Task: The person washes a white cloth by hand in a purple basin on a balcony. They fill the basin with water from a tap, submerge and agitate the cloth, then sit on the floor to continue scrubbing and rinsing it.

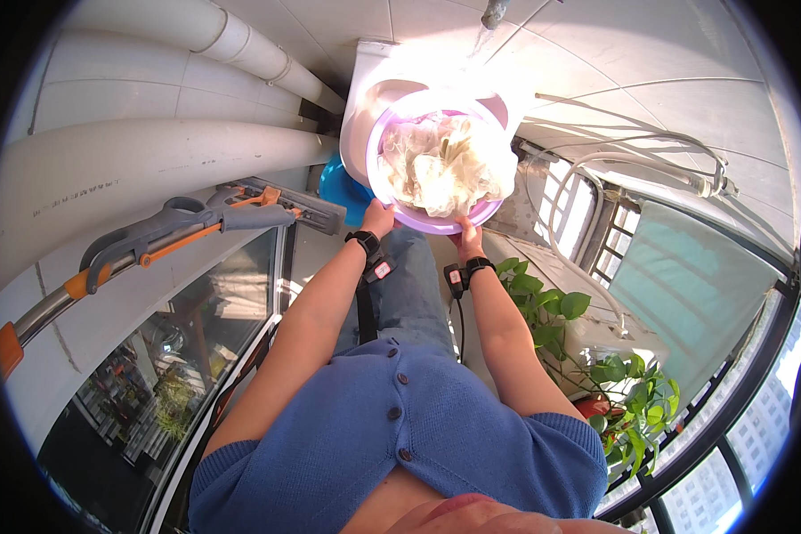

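Both my hands hold a pale purple plastic basin [410, 220] by its near rim. My left hand [378, 218] grips the rim at the left, and my right hand [468, 239] grips it at the right, thumb over the edge. Inside the basin lies a crumpled heap of whitish, sheer-looking fabric [434, 167], washed out by bright sun. The basin sits over or on a white sink [360, 113]; glare hides where they meet. Above the far side a tap [494, 13] points down, with what looks like water running from it.
A blue plastic basin [337, 190] is low behind the sink's left side. A mop with an orange and grey handle [187, 217] leans at the left by white pipes [173, 150]. To the right are a leafy potted plant [544, 300], a looped hose [601, 157] and a pale green cloth [687, 260].
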The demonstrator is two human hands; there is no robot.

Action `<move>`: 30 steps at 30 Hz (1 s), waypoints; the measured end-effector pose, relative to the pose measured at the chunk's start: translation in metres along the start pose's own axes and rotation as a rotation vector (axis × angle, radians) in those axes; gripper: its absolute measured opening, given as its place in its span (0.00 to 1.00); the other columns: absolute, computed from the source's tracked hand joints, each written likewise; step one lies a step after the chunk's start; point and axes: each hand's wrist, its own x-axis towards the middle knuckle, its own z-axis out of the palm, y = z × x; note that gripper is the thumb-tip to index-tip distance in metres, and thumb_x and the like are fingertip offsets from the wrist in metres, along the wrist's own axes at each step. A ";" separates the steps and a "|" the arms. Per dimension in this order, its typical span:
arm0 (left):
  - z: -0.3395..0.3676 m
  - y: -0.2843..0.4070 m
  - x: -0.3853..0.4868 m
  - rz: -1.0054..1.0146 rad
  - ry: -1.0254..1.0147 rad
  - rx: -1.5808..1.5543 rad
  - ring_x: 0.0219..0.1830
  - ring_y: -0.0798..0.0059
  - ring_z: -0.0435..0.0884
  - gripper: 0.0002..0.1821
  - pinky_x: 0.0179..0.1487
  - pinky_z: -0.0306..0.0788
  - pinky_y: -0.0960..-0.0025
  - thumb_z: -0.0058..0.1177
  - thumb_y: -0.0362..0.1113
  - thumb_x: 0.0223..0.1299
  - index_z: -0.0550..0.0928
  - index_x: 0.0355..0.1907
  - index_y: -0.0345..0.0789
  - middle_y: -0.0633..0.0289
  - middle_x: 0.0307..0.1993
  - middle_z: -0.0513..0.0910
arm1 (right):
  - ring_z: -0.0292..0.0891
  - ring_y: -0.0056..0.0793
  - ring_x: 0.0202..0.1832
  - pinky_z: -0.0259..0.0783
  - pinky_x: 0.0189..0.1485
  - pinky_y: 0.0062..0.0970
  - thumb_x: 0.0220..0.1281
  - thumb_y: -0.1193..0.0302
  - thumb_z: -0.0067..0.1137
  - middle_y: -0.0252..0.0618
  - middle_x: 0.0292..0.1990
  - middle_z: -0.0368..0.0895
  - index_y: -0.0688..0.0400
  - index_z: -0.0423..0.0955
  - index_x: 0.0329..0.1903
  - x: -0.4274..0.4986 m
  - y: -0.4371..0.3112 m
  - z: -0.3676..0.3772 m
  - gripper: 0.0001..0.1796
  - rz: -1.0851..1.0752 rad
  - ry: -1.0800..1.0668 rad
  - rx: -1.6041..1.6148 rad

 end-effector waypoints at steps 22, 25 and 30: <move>0.015 -0.009 0.010 0.106 0.072 -0.557 0.45 0.65 0.77 0.33 0.38 0.78 0.62 0.46 0.19 0.46 0.60 0.59 0.38 0.58 0.46 0.73 | 0.78 0.32 0.26 0.71 0.35 0.26 0.57 0.64 0.56 0.38 0.24 0.81 0.60 0.79 0.30 -0.073 -0.118 0.070 0.11 -0.574 -0.398 -1.261; 0.017 -0.028 0.011 0.158 0.078 -0.543 0.44 0.67 0.76 0.34 0.40 0.76 0.66 0.47 0.18 0.45 0.60 0.59 0.37 0.58 0.46 0.73 | 0.59 0.48 0.61 0.59 0.61 0.40 0.55 0.68 0.56 0.45 0.58 0.66 0.47 0.70 0.54 -0.034 -0.148 0.122 0.21 -1.242 -0.299 -1.427; 0.018 -0.033 0.005 0.175 0.155 -0.501 0.45 0.72 0.74 0.35 0.46 0.71 0.70 0.53 0.17 0.43 0.61 0.58 0.36 0.59 0.47 0.72 | 0.44 0.67 0.65 0.44 0.66 0.51 0.36 0.49 0.67 0.63 0.66 0.39 0.39 0.57 0.65 0.045 -0.132 0.157 0.48 -0.594 -0.193 -1.721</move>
